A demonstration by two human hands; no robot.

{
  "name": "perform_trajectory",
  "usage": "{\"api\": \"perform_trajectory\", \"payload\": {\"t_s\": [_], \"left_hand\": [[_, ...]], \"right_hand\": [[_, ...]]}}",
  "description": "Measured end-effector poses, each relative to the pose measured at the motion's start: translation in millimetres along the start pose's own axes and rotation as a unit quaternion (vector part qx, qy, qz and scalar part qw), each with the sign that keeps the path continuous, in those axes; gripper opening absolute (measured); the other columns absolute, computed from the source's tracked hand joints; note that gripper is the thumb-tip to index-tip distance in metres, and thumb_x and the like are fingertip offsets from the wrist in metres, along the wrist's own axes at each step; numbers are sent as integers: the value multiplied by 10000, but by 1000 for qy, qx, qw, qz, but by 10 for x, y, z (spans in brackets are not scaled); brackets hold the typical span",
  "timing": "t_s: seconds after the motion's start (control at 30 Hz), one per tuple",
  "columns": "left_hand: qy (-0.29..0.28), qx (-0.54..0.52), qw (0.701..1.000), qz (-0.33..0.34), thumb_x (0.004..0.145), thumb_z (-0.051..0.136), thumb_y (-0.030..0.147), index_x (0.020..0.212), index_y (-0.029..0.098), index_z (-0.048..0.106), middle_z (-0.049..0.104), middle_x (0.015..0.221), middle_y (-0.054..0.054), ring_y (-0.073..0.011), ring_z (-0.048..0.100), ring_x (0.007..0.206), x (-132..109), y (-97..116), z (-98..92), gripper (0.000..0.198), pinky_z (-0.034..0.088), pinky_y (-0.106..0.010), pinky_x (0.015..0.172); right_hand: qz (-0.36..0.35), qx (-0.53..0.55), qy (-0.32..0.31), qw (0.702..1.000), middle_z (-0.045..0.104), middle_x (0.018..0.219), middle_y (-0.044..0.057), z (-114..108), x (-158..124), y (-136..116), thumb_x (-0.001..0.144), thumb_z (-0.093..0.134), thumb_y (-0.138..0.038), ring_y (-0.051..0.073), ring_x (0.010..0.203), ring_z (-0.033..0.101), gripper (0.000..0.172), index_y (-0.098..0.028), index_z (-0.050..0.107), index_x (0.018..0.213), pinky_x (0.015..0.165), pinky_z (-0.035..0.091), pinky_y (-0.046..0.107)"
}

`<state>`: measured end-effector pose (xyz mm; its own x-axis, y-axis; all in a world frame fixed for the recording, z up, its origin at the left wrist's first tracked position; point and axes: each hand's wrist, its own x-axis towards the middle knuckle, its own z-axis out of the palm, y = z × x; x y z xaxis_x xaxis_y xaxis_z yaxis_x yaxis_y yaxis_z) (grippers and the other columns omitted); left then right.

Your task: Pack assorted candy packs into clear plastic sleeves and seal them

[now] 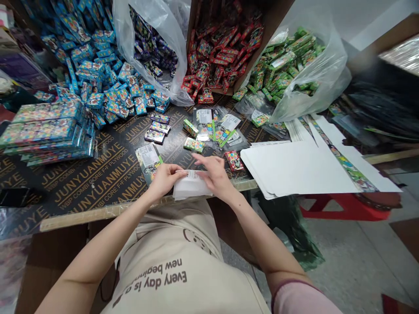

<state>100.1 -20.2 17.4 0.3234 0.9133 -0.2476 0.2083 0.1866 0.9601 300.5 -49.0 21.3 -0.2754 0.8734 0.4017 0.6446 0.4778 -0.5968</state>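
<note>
At the near edge of the table, my left hand [166,178] pinches the upper left corner of a white packaging piece [191,188] with small printed marks along its top. My right hand [214,174] lies over the piece's right side, its thumb at the top edge and its index finger stretched out and apart. Beside my left hand a printed clear bag [148,157] lies flat. Just beyond my hands are two small green boxes [194,145], and a red box [234,161] lies to the right. Several purple boxes [155,136] sit in a short column further left.
Heaps of blue boxes [98,72], purple ones in a plastic bag [181,65], red ones in a carton [225,56] and green ones in another bag [327,87] line the back. Wrapped packs [46,131] are stacked left. White card sheets [294,168] overhang the edge at right.
</note>
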Motion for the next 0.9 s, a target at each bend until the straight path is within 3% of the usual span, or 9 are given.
{"api": "perform_trajectory", "payload": {"t_s": [0.07,0.2,0.33,0.5,0.67,0.73,0.83,0.9], "left_hand": [[-4,-4,1000,11,670,702,392,649,108,704,625,554,-8,-95,474,519,-7,23,31,285,332,-212,504],[-1,-27,1000,3,661,709,391,674,109,713,638,574,-13,-96,480,524,1,21,41,283,349,-212,506],[9,-43,999,-1,649,713,402,674,111,711,628,566,-11,-96,475,514,12,-11,41,292,344,-216,499],[-8,-43,999,5,637,724,383,661,110,717,633,570,-13,-94,469,520,1,-8,84,274,339,-216,505],[1,-127,992,-26,600,764,412,674,116,736,661,600,-25,-95,488,531,19,-6,135,306,367,-218,529],[29,-153,987,-36,571,783,423,670,119,735,655,589,-21,-90,480,517,54,-26,135,324,361,-214,516],[87,-152,984,-42,521,807,432,644,117,721,597,517,5,-68,417,468,132,-83,99,349,296,-199,468],[108,-146,983,-40,508,809,439,637,114,712,565,490,17,-60,388,454,192,-135,69,363,267,-196,457]], "right_hand": [[-23,-2,-36,999,696,958,44,64,22,-22,922,461,-125,203,927,614,460,-244,490,1365,898,366,397],[-52,-12,-7,999,699,906,35,129,35,-36,934,450,-118,197,879,610,454,-238,485,1371,852,364,378],[-74,-28,30,996,706,928,41,131,39,-31,941,466,-127,198,888,609,419,-230,507,1345,860,382,379],[-67,-1,19,998,728,984,37,175,51,-40,941,482,-137,195,936,620,453,-245,470,1382,859,419,381],[-105,-41,102,988,745,870,-7,227,36,-109,938,514,-159,180,826,640,451,-286,472,1369,885,443,399],[-73,-54,166,982,738,908,4,172,26,-47,941,502,-185,198,909,642,465,-310,443,1385,924,454,417],[75,-117,256,957,647,1211,94,-5,-22,255,926,504,-250,258,1216,529,607,-282,271,1485,1033,408,498],[180,-182,228,939,413,1467,166,-123,-102,545,870,566,-301,325,1363,380,781,-241,145,1525,1053,379,559]]}}
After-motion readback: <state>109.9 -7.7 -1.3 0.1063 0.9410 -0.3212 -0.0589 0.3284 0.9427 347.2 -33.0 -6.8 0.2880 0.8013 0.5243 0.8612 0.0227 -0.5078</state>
